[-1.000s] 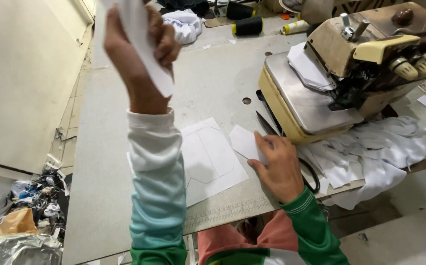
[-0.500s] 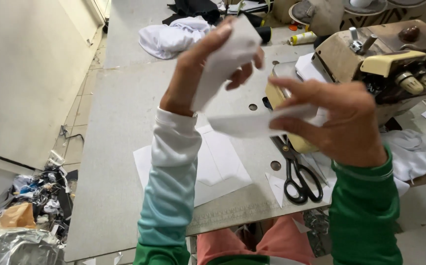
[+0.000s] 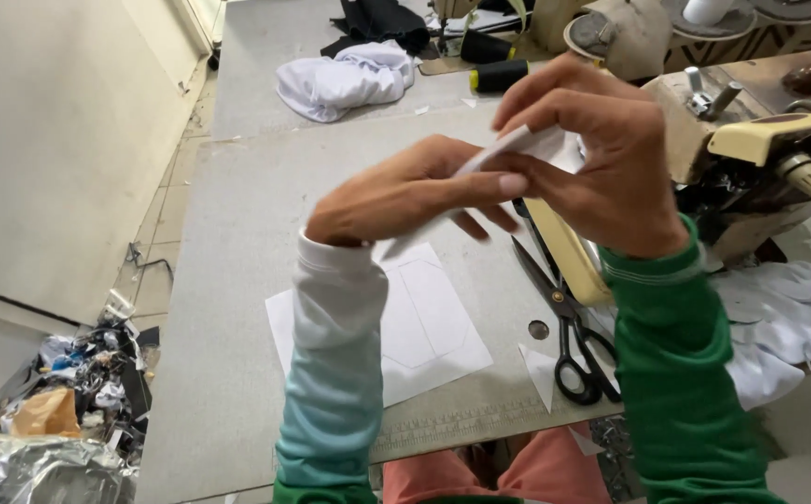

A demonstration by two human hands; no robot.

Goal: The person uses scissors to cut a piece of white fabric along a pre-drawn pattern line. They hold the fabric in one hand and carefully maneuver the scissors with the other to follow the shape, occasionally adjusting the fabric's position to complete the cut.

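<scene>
Both my hands are raised above the grey table point(image 3: 237, 280), pressed together around thin white fabric pieces point(image 3: 503, 149). My left hand point(image 3: 405, 191) lies flat under the pieces with fingers stretched right. My right hand point(image 3: 592, 159) pinches their upper end from above. The pieces are edge-on, so how many there are is unclear. Under my left forearm lies a white paper pattern point(image 3: 424, 327) with a drawn outline. Black-handled scissors point(image 3: 569, 322) rest on the table below my right wrist.
A beige sewing machine point(image 3: 760, 159) stands at the right, with white fabric cuts point(image 3: 788, 317) heaped beside it. A white cloth bundle point(image 3: 345, 79) and thread cones point(image 3: 499, 75) lie at the back. Scrap waste point(image 3: 69, 392) sits on the floor at left.
My left hand came down from high up with its white piece. My right hand lifted a piece off the table, and both hands now meet, pieces stacked together.
</scene>
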